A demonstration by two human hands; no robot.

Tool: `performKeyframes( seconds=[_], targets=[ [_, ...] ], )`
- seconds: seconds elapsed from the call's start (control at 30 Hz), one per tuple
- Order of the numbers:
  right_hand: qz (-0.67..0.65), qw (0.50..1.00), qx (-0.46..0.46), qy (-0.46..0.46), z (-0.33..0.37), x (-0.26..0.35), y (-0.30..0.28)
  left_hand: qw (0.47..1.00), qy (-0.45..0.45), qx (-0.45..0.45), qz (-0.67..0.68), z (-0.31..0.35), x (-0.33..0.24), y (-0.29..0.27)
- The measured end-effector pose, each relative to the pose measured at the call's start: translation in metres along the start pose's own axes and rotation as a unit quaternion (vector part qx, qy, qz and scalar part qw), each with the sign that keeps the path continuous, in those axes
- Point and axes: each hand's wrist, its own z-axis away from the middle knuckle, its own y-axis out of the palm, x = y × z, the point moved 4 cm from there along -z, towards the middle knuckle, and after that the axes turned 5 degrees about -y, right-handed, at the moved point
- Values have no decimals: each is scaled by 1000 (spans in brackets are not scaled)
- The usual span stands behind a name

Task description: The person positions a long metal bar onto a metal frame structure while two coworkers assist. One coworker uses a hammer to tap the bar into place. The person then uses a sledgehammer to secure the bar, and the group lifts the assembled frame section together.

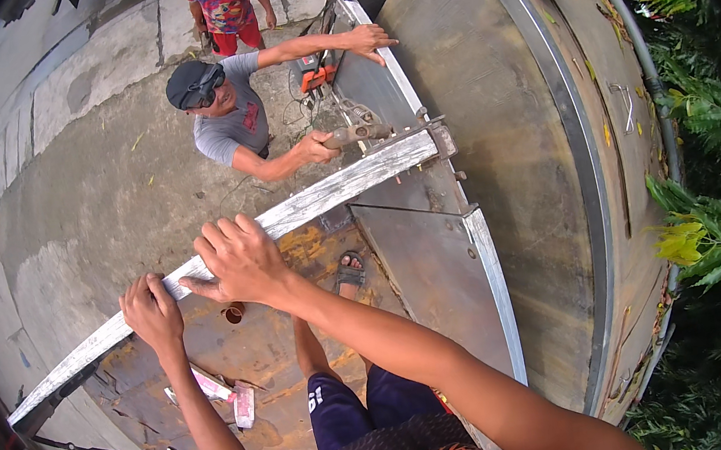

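Observation:
A weathered, white-painted rail (329, 191) runs slantwise from the lower left to a metal corner bracket (444, 142). My left hand (153, 313) wraps around its near-left stretch, with the thumb on top. Just to the right, my right hand (244, 262) grips the same rail, its fingers over the far edge. Beyond the rail, a co-worker (231, 119) in a grey shirt and dark cap holds a thick brownish tool (358, 134) near the bracket. The co-worker's other hand (369, 39) rests on the white edge of a metal side panel (379, 79).
I stand on a rusty metal bed (259, 354) with a small rusty cup-like piece (233, 313) and pink-and-white scraps (243, 404). A large tan panel (491, 119) rises at the right, before leafy branches (713, 236). An orange-and-black machine (317, 75) and another person (228, 12) stand beyond.

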Motion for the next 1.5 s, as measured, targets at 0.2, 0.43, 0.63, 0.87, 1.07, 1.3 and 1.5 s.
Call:
performKeyframes(
  seconds=[0.2, 0.43, 0.63, 0.87, 1.07, 1.3, 1.5],
  targets=[
    [21, 998, -51, 26, 2, 1, 6, 1000, 7, -13, 9, -3, -8, -7],
    [-5, 998, -50, 47, 1, 2, 0, 1000, 17, -6, 20, -2, -10, -7],
    [-2, 998, -51, 46, 2, 2, 0, 1000, 11, -8, 27, -2, -12, -8],
    [-1, 998, -47, 47, 2, 3, 1, 1000, 18, -18, 13, -1, -10, -7],
    [-5, 998, -56, 43, 2, 3, 0, 999, 23, -25, 13, 0, -9, -6],
    [-3, 997, -57, 48, 2, 3, 0, 1000, 20, -19, 7, 0, -9, -6],
    [-3, 997, -54, 50, 2, 2, 1, 999, 20, -27, 12, 0, -9, -5]
  ],
)
